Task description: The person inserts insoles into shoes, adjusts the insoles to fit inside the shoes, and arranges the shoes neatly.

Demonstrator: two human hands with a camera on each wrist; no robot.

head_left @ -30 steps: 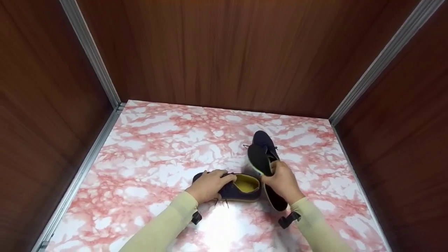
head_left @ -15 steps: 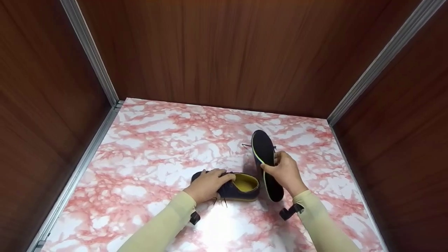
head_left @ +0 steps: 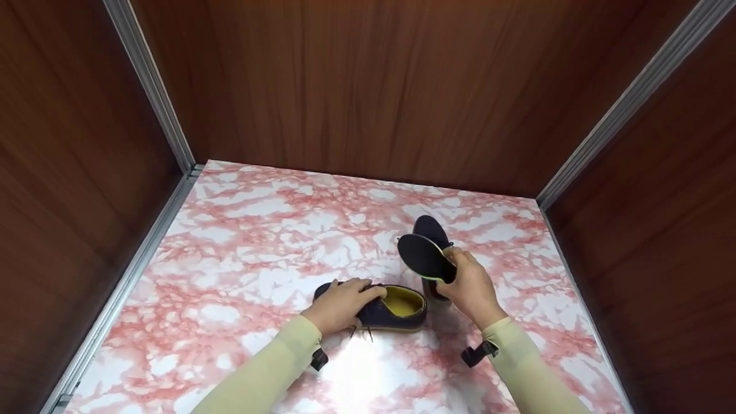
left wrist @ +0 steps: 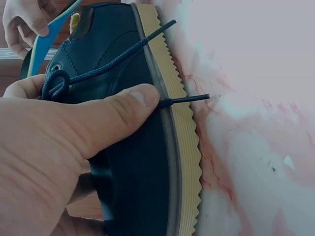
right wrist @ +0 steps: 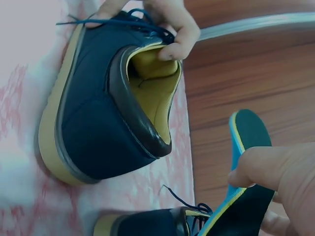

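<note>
A dark blue lace-up shoe (head_left: 382, 315) with a yellow lining lies crosswise in front of me, its toe to the left. My left hand (head_left: 339, 306) grips it over the laces, and in the left wrist view the thumb (left wrist: 133, 105) presses its side near the tan ridged sole. My right hand (head_left: 472, 287) pinches an insole (head_left: 422, 257) between thumb and fingers, tilted up above the second shoe. That insole has a black face, a yellow edge and a blue underside (left wrist: 47, 46). The second shoe (head_left: 430, 229) points away from me, partly hidden behind the insole.
The shoes are on a red-and-white marbled surface (head_left: 259, 247). Brown wood-grain panels (head_left: 368, 86) enclose it at the back and both sides, with metal rails (head_left: 155, 86) at the corners. Loose laces (right wrist: 98, 22) stick out from the gripped shoe.
The right hand has swung the insole: it lay lengthwise over the second shoe half a second ago and now tilts to the left, uncovering that shoe's toe. The left hand stays on its shoe.
</note>
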